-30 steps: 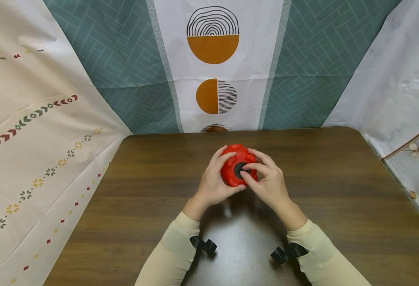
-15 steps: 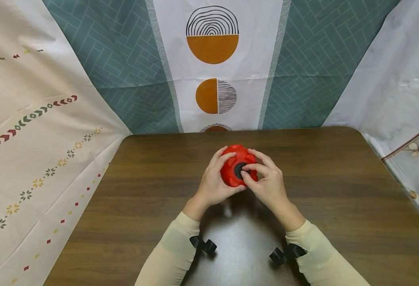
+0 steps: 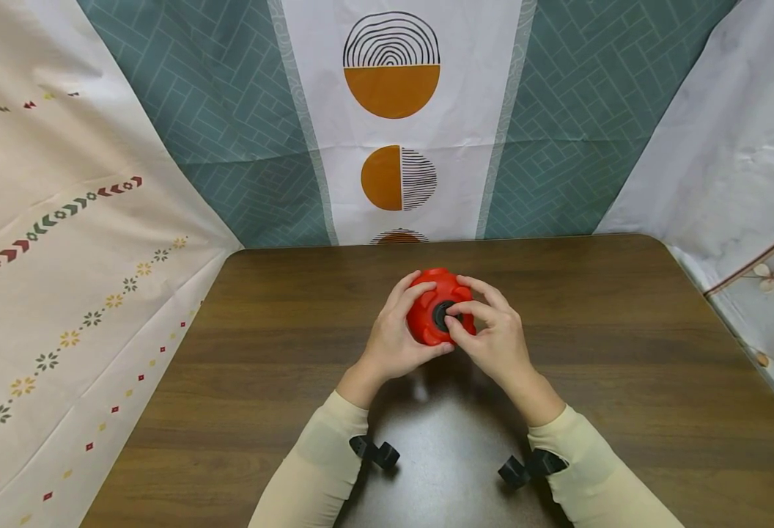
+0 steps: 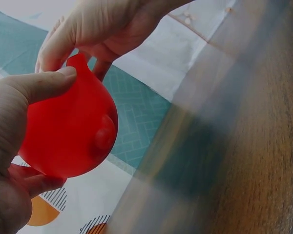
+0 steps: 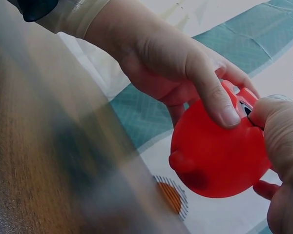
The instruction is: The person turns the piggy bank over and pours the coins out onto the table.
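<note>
A hollow-looking red ball [image 3: 424, 315] with rounded bumps has a dark round insert [image 3: 439, 316] in its top face. Held up over the table, it sits between both hands. My left hand [image 3: 395, 342] grips it from the left, fingers over the far side and thumb along the near side. On the right, my right hand [image 3: 502, 341] brings thumb and index fingertip together at the dark insert, its other fingers resting on the red rim. The left wrist view shows the smooth underside of the ball [image 4: 71, 134] with one small bump. The insert's centre is hidden behind fingertips.
A brown wood-grain table [image 3: 281, 352] spreads below the hands. Patterned cloth hangs behind it, with a cream cloth [image 3: 97, 242] at left and a white one [image 3: 723, 161] at right. Black wrist straps [image 3: 533, 467] sit on the cream sleeves.
The right forearm and its strap have shifted very slightly left since a second ago. Both hands keep their hold on the red ball, nearly still.
</note>
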The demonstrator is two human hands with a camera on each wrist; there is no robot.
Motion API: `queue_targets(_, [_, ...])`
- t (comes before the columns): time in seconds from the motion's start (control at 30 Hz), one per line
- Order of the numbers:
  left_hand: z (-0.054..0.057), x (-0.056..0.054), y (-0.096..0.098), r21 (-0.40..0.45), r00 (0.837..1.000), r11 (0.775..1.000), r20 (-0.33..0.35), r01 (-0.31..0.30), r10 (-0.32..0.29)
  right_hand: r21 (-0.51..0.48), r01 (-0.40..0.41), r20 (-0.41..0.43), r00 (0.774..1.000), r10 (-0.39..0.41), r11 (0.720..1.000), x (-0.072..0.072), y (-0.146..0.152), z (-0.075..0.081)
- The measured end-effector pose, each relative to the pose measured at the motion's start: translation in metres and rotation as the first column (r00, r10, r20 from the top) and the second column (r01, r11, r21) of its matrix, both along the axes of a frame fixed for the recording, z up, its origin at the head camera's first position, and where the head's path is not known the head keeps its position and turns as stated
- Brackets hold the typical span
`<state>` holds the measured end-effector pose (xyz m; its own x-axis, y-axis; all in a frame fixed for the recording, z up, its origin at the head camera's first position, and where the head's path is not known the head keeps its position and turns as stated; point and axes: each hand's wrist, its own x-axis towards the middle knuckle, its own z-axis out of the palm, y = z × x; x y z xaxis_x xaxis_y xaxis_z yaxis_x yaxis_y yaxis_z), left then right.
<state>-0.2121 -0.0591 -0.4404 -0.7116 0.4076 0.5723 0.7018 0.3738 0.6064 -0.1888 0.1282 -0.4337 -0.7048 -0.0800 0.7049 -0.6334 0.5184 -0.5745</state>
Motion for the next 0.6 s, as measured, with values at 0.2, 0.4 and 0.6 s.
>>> queue_targets(0.2, [0.0014, -0.0004, -0.0002, 0.004, 1.000, 1.000, -0.001, 0.011, -0.011, 0.006, -0.003, -0.004, 1.000, 0.003, 1.000, -0.0011, 0.0006, -0.0007])
queue_targets(0.4, [0.0010, -0.0003, -0.0010, -0.010, 1.000, 1.000, 0.013, 0.007, -0.007, 0.020, -0.005, 0.004, 1.000, 0.005, 1.000, -0.0008, 0.0007, -0.0008])
queue_targets(0.6, [-0.0001, 0.0000, -0.0015, -0.016, 0.999, 1.000, 0.037, 0.004, -0.003, 0.035, -0.013, 0.012, 1.000, 0.012, 0.999, -0.0009, 0.0010, -0.0006])
